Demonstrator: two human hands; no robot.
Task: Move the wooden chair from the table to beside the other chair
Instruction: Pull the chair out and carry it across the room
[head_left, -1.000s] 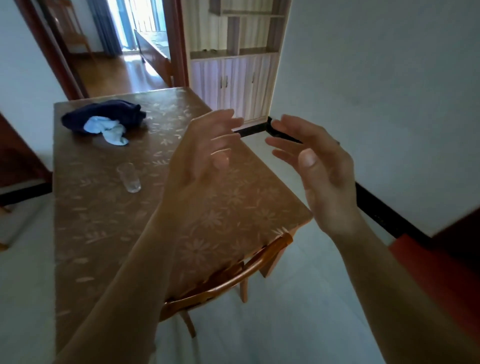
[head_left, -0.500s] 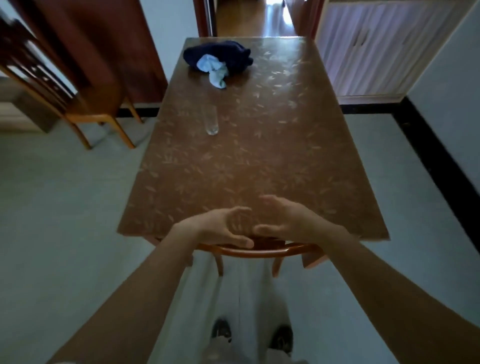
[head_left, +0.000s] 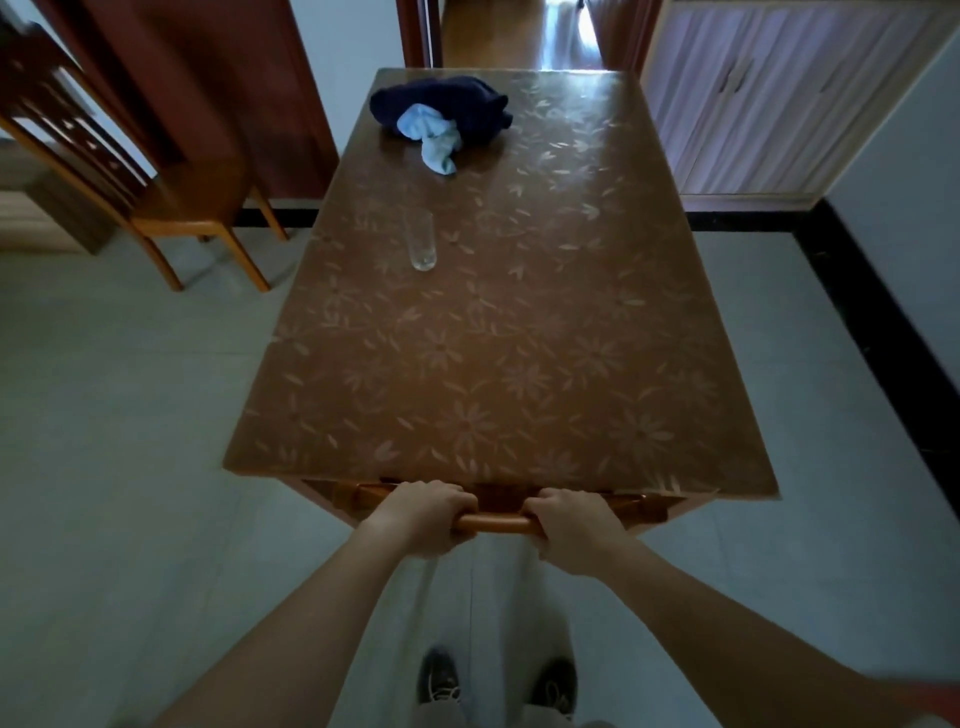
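Observation:
The wooden chair (head_left: 493, 522) is tucked under the near edge of the table (head_left: 498, 364); only its curved top rail and a bit of the back show. My left hand (head_left: 423, 514) is shut on the left part of the rail. My right hand (head_left: 574, 522) grips the right part of the same rail. The other chair (head_left: 171, 208) stands on the floor at the far left, beside a red-brown door. The seat and legs of the tucked chair are hidden under the table.
On the flower-patterned table stand a clear glass (head_left: 422, 247) and a dark blue cloth with a light blue rag (head_left: 441, 117) at the far end. A cabinet (head_left: 769, 98) stands far right. A black skirting line (head_left: 878, 322) borders the pale tiled floor. My shoes (head_left: 498, 686) show below.
My hands came down from in front of my view, hovered over the chair's top rail, and have now closed on it. The view swung to face the table squarely.

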